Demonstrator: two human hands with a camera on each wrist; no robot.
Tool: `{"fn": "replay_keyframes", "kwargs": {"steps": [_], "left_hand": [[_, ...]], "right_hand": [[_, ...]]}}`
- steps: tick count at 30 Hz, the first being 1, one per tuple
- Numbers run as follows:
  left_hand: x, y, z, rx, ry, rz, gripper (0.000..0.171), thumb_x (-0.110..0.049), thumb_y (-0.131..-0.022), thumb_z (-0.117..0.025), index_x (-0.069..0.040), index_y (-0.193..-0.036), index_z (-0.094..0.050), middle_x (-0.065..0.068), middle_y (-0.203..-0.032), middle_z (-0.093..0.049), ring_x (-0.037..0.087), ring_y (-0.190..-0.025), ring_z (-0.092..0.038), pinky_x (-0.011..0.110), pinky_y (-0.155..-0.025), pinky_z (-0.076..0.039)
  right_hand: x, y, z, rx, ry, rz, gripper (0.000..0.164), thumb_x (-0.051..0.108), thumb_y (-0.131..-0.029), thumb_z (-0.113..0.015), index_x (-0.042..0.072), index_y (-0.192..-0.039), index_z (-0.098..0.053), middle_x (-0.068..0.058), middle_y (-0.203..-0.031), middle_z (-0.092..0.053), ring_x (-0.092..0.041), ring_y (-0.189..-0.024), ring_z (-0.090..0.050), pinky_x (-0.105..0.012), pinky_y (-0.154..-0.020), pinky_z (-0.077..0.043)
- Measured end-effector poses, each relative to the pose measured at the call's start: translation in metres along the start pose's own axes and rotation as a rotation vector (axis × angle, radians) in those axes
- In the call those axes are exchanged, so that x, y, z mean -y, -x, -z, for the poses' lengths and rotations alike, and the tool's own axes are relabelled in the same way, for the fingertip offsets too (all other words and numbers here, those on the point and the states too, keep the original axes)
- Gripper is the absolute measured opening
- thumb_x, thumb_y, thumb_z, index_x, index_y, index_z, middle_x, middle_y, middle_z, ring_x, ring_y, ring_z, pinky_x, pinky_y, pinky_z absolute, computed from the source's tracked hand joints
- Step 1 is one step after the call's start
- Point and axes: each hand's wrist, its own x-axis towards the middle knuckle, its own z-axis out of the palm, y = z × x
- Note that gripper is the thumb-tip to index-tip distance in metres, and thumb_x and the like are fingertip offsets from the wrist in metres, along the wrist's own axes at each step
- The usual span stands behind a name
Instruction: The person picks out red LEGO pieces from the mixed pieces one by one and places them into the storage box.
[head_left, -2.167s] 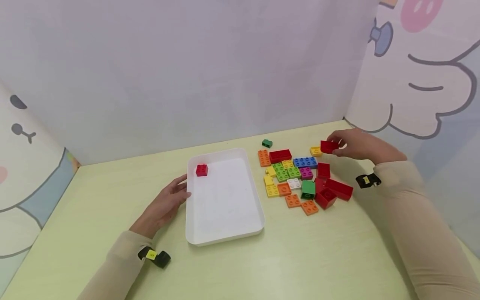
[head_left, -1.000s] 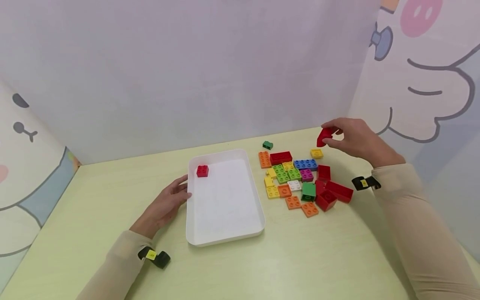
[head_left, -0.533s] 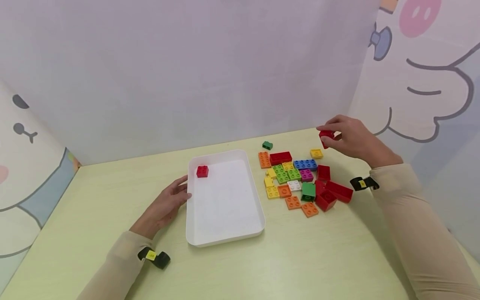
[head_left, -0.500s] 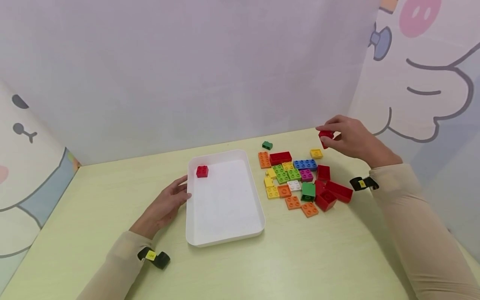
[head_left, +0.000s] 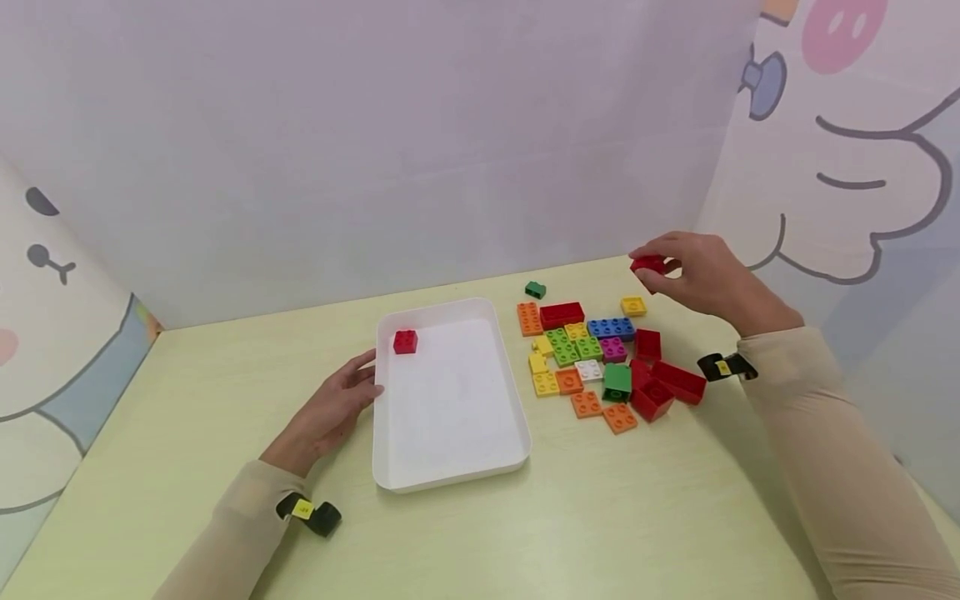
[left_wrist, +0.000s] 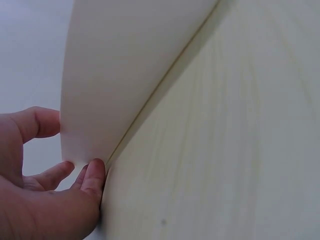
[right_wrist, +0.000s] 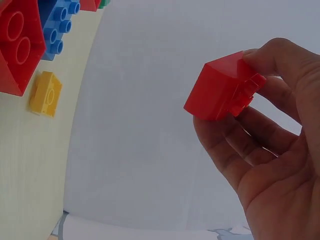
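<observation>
Thumb and fingers of my right hand [head_left: 705,275] pinch a red toy brick [right_wrist: 217,92], raised above the back right of the table. In the right wrist view the brick is tilted, with a sloped face and studs turned toward the palm. My left hand [head_left: 330,408] touches the outer left side of a shallow white tray [head_left: 450,482]; its fingertips [left_wrist: 95,172] meet the tray wall in the left wrist view. One small red brick [head_left: 405,342] sits inside the tray, near its back left corner.
Right of the tray lie several bricks: a blue brick [head_left: 611,327], a green brick [head_left: 617,382], orange plates [head_left: 619,417], and red bricks [head_left: 678,382]. A yellow piece [head_left: 633,307] lies below the raised hand. A pale wall [head_left: 450,150] stands behind the table.
My right hand has lifted the red brick from beside the yellow piece, shifted slightly left, and turned the brick in its fingers. The left hand and tray look unmoved.
</observation>
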Motion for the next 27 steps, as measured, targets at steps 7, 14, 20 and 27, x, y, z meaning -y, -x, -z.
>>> {"fn": "replay_keyframes", "kwargs": {"steps": [7,14,20,27], "left_hand": [[0.001,0.001,-0.001,-0.008,0.002,0.006,0.068,-0.005,-0.09,-0.056,-0.017,-0.147,-0.022,0.011,-0.146,-0.026,0.027,-0.129,-0.029,0.034,-0.106,-0.028],[-0.002,-0.001,0.0,-0.02,-0.03,0.009,0.068,-0.008,-0.09,-0.057,-0.018,-0.148,-0.022,0.011,-0.146,-0.025,0.026,-0.13,-0.029,0.034,-0.105,-0.029],[-0.001,-0.004,0.001,-0.009,-0.019,0.012,0.068,-0.008,-0.09,-0.057,-0.017,-0.148,-0.021,0.012,-0.147,-0.024,0.027,-0.13,-0.028,0.035,-0.106,-0.028],[0.001,-0.002,0.001,-0.016,-0.003,0.009,0.068,-0.006,-0.09,-0.056,-0.017,-0.148,-0.021,0.012,-0.147,-0.023,0.027,-0.13,-0.028,0.034,-0.106,-0.028]], "right_hand": [[0.005,-0.001,0.001,0.032,-0.005,-0.029,0.034,0.03,-0.087,-0.064,0.014,-0.117,-0.062,-0.007,-0.105,-0.062,-0.022,-0.09,-0.057,-0.036,-0.068,-0.053],[0.028,-0.008,0.004,-0.002,-0.015,0.045,0.03,0.028,-0.086,-0.066,0.015,-0.114,-0.064,-0.004,-0.104,-0.063,-0.02,-0.09,-0.056,-0.035,-0.069,-0.053],[0.065,-0.021,0.001,-0.071,-0.07,0.169,0.027,0.023,-0.086,-0.065,0.018,-0.112,-0.065,-0.001,-0.108,-0.062,-0.014,-0.089,-0.052,-0.029,-0.066,-0.051],[0.107,-0.033,-0.003,-0.068,-0.128,0.256,0.027,0.02,-0.085,-0.065,0.019,-0.112,-0.066,0.0,-0.113,-0.061,-0.01,-0.085,-0.05,-0.025,-0.062,-0.049]]}}
